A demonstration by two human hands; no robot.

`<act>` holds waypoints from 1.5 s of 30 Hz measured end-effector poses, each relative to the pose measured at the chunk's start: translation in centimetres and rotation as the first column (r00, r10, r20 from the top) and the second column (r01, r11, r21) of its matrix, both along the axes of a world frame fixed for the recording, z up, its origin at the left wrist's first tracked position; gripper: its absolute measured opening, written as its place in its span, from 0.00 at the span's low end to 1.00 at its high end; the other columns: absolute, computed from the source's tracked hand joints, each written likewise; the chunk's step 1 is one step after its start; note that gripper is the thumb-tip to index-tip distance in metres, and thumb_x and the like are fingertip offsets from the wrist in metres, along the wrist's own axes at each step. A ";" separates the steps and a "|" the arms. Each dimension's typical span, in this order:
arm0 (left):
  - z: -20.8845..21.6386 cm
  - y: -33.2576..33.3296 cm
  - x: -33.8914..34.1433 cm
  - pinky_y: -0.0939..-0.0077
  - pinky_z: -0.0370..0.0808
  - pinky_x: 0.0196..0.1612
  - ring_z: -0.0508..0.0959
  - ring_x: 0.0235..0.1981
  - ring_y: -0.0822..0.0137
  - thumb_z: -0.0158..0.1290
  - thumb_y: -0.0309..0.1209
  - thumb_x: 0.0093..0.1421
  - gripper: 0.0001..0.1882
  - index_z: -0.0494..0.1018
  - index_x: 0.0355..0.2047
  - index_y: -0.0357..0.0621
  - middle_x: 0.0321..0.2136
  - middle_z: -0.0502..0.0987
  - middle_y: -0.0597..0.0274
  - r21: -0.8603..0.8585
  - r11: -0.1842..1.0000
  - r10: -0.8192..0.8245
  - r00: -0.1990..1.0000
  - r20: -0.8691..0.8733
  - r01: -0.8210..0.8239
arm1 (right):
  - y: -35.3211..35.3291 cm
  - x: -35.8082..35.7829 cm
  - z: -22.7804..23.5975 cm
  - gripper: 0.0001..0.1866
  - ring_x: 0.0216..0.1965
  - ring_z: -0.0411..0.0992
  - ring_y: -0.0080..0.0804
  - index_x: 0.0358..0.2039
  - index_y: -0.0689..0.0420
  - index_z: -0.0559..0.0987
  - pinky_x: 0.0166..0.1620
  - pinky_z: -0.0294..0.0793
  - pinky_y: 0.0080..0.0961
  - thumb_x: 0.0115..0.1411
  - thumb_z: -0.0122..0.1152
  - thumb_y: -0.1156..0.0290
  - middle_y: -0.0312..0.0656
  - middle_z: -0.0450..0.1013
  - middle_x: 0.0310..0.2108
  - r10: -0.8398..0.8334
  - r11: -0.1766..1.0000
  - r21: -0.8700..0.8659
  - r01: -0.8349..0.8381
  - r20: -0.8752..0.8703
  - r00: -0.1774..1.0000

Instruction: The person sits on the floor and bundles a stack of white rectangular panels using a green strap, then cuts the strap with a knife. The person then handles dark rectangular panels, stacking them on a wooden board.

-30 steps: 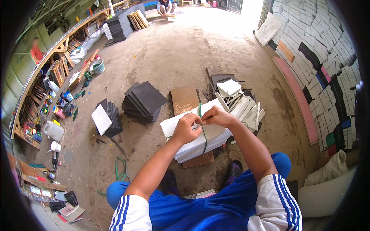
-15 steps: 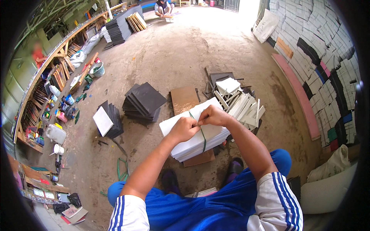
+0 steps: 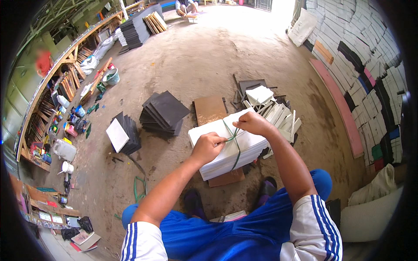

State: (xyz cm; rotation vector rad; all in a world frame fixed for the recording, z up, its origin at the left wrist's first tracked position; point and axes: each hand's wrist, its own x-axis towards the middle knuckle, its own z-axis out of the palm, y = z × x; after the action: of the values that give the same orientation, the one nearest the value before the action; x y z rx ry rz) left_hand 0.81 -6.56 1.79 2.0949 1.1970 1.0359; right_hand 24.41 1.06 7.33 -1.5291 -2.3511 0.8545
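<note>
Between my knees a thick stack of white sheets (image 3: pixel 252 142) lies on brown boards (image 3: pixel 210 109), turned slightly askew. Green plastic twine (image 3: pixel 238 153) runs over its top and down the near side, with a crossing or loop at the top. My left hand (image 3: pixel 208 147) pinches one part of the twine just left of that crossing. On the other side my right hand (image 3: pixel 253 123) grips another part between thumb and fingers, a little above the stack. Whether the crossing is a finished knot cannot be made out.
Black sheets (image 3: pixel 164 112) are piled left of the stack, beside another leaning pile (image 3: pixel 124 134) with a white front. White offcut strips (image 3: pixel 281 119) lie to the right. Loose green twine (image 3: pixel 139 187) rests near my left knee. A person (image 3: pixel 186 8) squats far off.
My hands have drawn apart, the right one up and to the right, pulling the twine into a visible crossing. The white stack has shifted and turned slightly to the right.
</note>
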 end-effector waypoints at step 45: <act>-1.6 -2.4 1.5 0.55 0.66 0.43 0.76 0.36 0.46 0.51 0.35 0.71 0.11 0.67 0.34 0.41 0.29 0.76 0.51 -0.090 0.984 0.147 0.988 -0.054 -0.151 | 1.2 -5.2 -3.7 0.16 0.18 0.55 0.20 0.29 0.51 0.64 0.21 0.57 0.24 0.75 0.53 0.63 0.29 0.57 0.20 -0.554 0.775 -0.627 -0.077 -0.732 0.396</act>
State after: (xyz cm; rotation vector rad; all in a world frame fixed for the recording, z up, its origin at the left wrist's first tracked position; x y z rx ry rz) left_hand 2.27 -9.00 0.24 1.9928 1.4163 0.9795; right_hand 19.24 2.24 3.62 -1.0279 -1.0190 1.8339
